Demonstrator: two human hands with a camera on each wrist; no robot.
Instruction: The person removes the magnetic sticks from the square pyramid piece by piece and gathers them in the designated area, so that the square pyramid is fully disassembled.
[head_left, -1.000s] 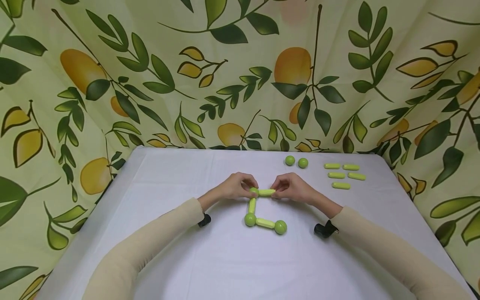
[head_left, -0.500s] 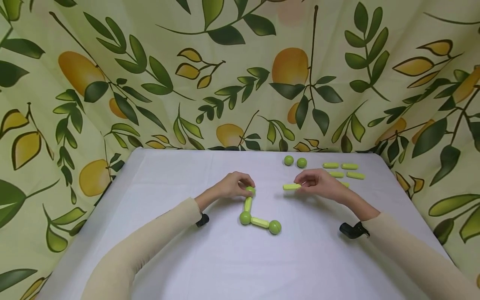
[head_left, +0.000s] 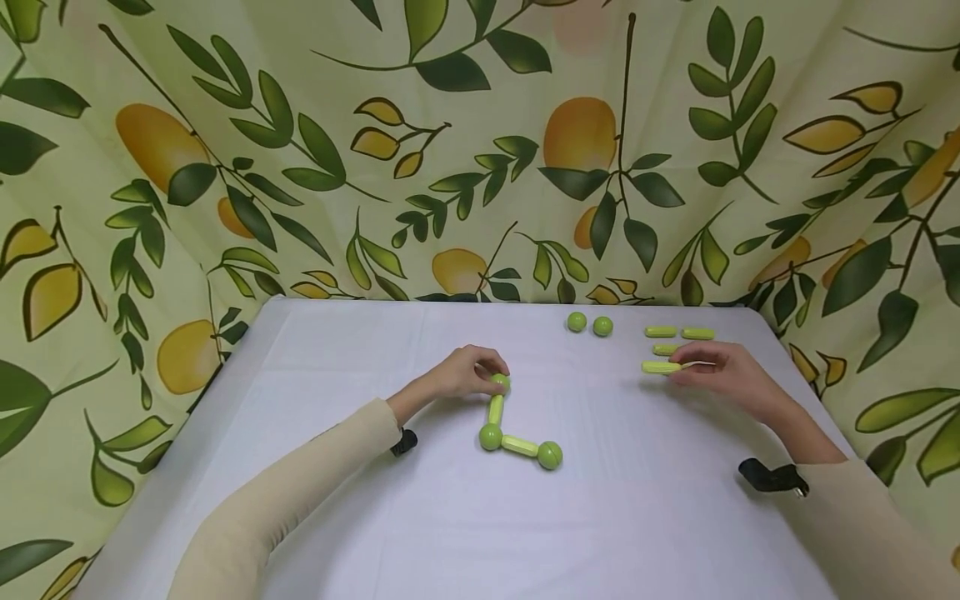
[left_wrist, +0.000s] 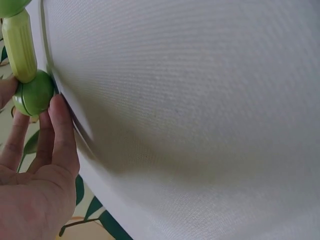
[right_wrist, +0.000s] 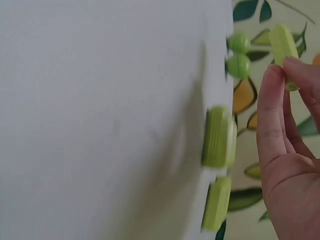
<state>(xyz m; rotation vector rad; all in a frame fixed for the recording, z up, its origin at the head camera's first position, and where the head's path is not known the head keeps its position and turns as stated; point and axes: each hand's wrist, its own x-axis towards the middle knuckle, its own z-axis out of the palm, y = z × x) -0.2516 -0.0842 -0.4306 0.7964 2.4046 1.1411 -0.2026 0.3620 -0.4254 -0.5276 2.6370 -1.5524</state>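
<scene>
My left hand [head_left: 461, 372] pinches a green ball [left_wrist: 35, 95] between thumb and fingers. From this ball a yellow-green ribbed rod [head_left: 496, 410] runs to a corner ball [head_left: 491, 437]. A second rod [head_left: 520, 446] leads on to an end ball [head_left: 550, 455], so the joined pieces form an L on the table. On the right, my right hand [head_left: 731, 383] holds a loose rod [head_left: 658, 367] by one end, between thumb and index finger. The right wrist view shows this rod [right_wrist: 281, 40] raised off the cloth, its far end free.
Two loose green balls [head_left: 589, 324] lie near the table's back edge. Several spare rods [head_left: 698, 333] lie at the back right, some partly hidden by the right hand. White cloth [head_left: 375, 350] covers the table. A leaf-and-fruit patterned curtain [head_left: 480, 167] stands behind it.
The right hand has moved away to the right with its rod, from beside the held ball to near the spare rods. The left hand still holds its ball, with only a slight shift.
</scene>
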